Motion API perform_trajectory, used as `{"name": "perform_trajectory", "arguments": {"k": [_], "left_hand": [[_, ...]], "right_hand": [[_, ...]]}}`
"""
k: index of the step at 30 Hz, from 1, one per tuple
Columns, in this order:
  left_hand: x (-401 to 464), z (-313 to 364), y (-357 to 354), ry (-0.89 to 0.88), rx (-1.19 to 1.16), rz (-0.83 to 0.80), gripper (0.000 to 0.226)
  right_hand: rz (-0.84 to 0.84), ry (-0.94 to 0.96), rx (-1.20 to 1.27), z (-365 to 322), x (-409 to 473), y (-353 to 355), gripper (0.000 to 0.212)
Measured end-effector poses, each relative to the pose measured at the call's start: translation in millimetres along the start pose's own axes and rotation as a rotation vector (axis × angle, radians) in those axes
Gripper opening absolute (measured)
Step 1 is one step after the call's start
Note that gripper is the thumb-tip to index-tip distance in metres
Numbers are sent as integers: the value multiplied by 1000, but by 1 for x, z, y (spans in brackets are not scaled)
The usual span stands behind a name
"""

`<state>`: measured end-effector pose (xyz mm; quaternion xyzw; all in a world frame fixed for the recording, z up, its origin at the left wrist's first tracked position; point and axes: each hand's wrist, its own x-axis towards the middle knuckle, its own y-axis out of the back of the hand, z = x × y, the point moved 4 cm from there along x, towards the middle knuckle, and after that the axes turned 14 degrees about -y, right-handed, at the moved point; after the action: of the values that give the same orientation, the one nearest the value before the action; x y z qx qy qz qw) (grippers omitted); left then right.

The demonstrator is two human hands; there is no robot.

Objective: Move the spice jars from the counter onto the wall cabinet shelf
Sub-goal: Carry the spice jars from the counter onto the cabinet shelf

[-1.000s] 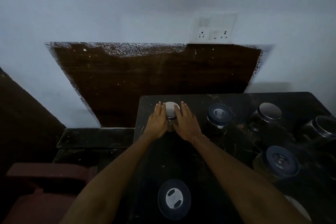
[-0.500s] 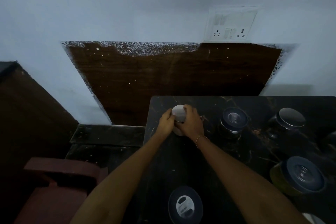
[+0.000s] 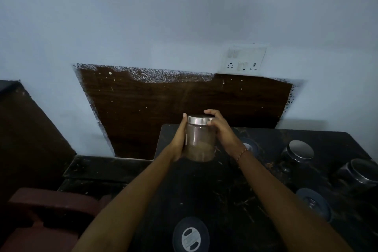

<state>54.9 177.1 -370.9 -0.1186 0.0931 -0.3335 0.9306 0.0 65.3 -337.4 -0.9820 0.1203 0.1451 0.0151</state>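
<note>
Brown-filled jar (image 3: 200, 143), base perhaps lifted, hides both hands' fingers (image 3: 210, 113).

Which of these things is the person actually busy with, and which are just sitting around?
In the job: held jar, left hand, right hand, counter, steel-lid jars, dark-lid jars.

Just there: socket plate, wood panel, red chair.

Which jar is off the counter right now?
The silver-lidded jar of brown powder, gripped between the left hand and right hand in front of the wood panel. The other jars, like the dark-lidded one, sit on the counter.
</note>
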Motion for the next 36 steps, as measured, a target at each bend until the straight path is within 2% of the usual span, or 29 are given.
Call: {"name": "perform_trajectory", "arguments": {"k": [2,4,8,10,11,13,15,18,21,24,28,33,36], "left_hand": [[-4,4,-16,-6,-63,2,58],[-6,6,-30,-39,-87,40,60],[-5,9,-43,-133,-17,228,69],[-4,13,-42,-182,81,361,71],[-3,15,-44,-188,103,376,71],[-2,22,-50,-199,102,327,69],[-6,33,-62,-215,72,239,63],[-8,43,-69,-229,48,127,57],[-13,55,-64,-253,2,65,39],[-20,72,-54,-301,-15,-27,25],[-28,86,-49,-305,25,-177,61],[-41,101,-45,-395,13,-89,58],[-49,118,-43,-445,120,-96,58]], "right_hand": [[38,33,30,-6,-8,4,40],[126,56,5,-11,-13,7,32],[385,136,-252,-13,-28,17,35],[338,130,-257,-11,-38,18,46],[275,119,-253,-10,-42,16,53],[203,127,-292,-12,-47,14,70],[200,144,-317,-14,-46,20,83],[207,137,-364,-22,-43,30,93],[135,91,-326,-37,-45,39,98],[76,99,-205,-48,-49,45,89],[6,128,-63,-56,-52,41,76],[-56,192,-142,-78,-59,33,71],[-57,227,-206,-96,-67,29,67]]}}
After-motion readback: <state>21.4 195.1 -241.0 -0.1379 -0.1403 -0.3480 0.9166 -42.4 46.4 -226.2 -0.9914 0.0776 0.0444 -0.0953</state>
